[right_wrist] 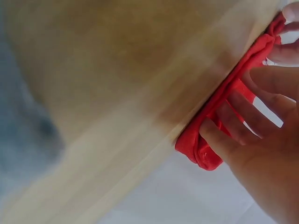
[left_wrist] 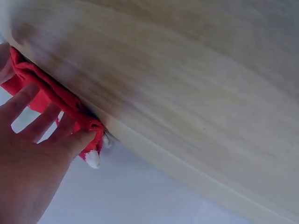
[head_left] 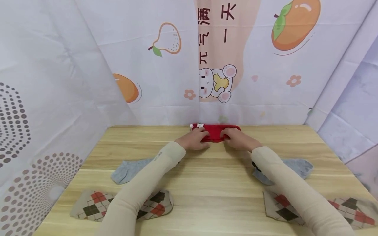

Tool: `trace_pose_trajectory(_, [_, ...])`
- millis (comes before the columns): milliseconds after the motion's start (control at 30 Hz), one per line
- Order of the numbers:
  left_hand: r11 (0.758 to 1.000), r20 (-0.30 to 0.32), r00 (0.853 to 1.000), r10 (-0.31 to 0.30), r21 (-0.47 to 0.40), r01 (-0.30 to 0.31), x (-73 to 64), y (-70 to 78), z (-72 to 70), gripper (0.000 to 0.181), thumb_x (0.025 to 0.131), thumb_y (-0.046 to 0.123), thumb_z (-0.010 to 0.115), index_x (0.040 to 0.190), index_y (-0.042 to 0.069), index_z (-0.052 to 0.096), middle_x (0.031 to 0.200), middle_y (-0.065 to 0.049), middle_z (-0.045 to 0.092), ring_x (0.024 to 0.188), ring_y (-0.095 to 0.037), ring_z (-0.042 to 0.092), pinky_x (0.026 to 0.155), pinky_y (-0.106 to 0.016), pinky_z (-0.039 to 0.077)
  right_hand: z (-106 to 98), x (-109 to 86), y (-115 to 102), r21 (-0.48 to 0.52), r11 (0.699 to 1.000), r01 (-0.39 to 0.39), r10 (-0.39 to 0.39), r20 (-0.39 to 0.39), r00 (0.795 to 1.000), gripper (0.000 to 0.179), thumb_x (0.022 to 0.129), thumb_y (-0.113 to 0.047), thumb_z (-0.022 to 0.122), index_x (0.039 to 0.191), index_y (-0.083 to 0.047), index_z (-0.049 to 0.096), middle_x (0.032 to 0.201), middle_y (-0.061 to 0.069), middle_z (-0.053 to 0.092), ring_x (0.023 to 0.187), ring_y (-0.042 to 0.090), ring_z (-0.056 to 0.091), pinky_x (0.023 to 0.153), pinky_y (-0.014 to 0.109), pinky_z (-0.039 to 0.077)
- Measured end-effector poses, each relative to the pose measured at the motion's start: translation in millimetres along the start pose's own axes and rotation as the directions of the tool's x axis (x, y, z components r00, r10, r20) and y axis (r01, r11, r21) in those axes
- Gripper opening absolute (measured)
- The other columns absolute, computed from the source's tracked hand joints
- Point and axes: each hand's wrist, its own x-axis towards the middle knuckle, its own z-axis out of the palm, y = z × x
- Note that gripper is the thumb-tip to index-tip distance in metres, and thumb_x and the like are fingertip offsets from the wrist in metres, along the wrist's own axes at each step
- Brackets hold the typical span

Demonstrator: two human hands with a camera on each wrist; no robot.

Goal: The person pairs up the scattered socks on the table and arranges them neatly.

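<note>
A red sock with small white trimmings at its left end lies flat along the far edge of the table. My left hand rests on its left part, and in the left wrist view the spread fingers touch the red cloth. At the right part is my right hand, its fingertips on the near edge. The right wrist view shows these fingers apart and slightly bent against the folded red cloth.
Under the left forearm lies a grey sock, with an argyle sock nearer. Another grey sock and argyle sock lie on the right, partly covered by the right sleeve. A printed white curtain hangs behind the wooden table.
</note>
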Motion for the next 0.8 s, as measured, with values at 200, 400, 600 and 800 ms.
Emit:
trace_pose_trajectory(200, [0.997,0.070,0.995,-0.074,-0.018,0.075,-10.0,7.6,-4.8,0.063,0.096,0.049,0.058,0.147,0.014,0.047,0.153,-0.009,0.040,0.139,-0.025,0.037,0.111,-0.040,0.038,-11,-2.2,-6,0.002,1.000,-0.018,0.018,0.076,0.997,0.021,0.091,-0.001,0.064,0.111,0.000,0.069,0.103,0.011,0.069,0.096,0.029,0.061,0.091,0.045,0.051])
trace_pose_trajectory(400, [0.999,-0.015,0.998,-0.053,-0.014,0.053,-46.3,15.4,-19.5,0.059,0.097,0.046,0.059,0.144,0.012,0.049,0.142,-0.009,0.049,0.129,-0.025,0.047,0.107,-0.041,0.043,-21,-10.9,-17,0.015,1.000,0.021,-0.021,0.008,1.000,0.021,0.091,-0.001,0.065,0.111,0.002,0.068,0.109,0.015,0.069,0.099,0.030,0.063,0.092,0.046,0.051])
trace_pose_trajectory(600, [0.998,-0.082,0.996,-0.043,-0.050,0.039,-93.2,18.9,-32.6,0.056,0.099,0.045,0.059,0.143,0.012,0.050,0.140,-0.007,0.053,0.128,-0.025,0.049,0.107,-0.040,0.042,-31,-22.7,-36,-0.016,0.999,0.047,-0.048,-0.018,0.999,0.026,0.091,-0.003,0.068,0.116,0.004,0.066,0.113,0.017,0.067,0.106,0.033,0.061,0.094,0.049,0.050])
trace_pose_trajectory(800, [0.999,-0.140,0.990,-0.013,-0.035,0.008,-135.3,25.5,-32.4,0.057,0.099,0.045,0.059,0.143,0.012,0.050,0.138,-0.008,0.055,0.126,-0.024,0.052,0.107,-0.040,0.042,-32,-38.8,-55,-0.035,0.999,0.005,-0.004,0.029,1.000,0.038,0.091,-0.010,0.071,0.125,0.002,0.062,0.121,0.018,0.065,0.114,0.034,0.059,0.098,0.050,0.049])
